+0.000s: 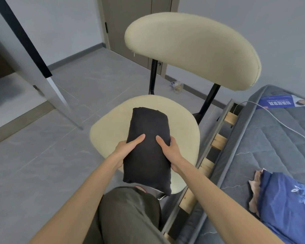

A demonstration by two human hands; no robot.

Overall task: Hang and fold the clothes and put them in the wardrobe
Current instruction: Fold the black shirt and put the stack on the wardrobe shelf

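A folded black garment point(148, 124) forms a long thick bundle over the seat of a cream chair point(109, 127). My left hand point(125, 147) grips its left side, thumb lying on top and fingers hidden underneath. My right hand point(169, 150) grips the right side the same way. The bundle's near end hangs past the seat's front edge above my knee. A blue garment point(287, 201) with a pinkish cloth point(253, 196) under it lies on the mattress at the right.
The chair's backrest point(192, 50) rises beyond the seat. A grey mattress point(264, 148) on a slatted bed frame point(218, 140) stands close on the right, with a white cable point(278, 120) and a blue leaflet point(278, 102). An open white door panel point(48, 71) stands at the left. Grey tiled floor point(42, 155) lies to the left.
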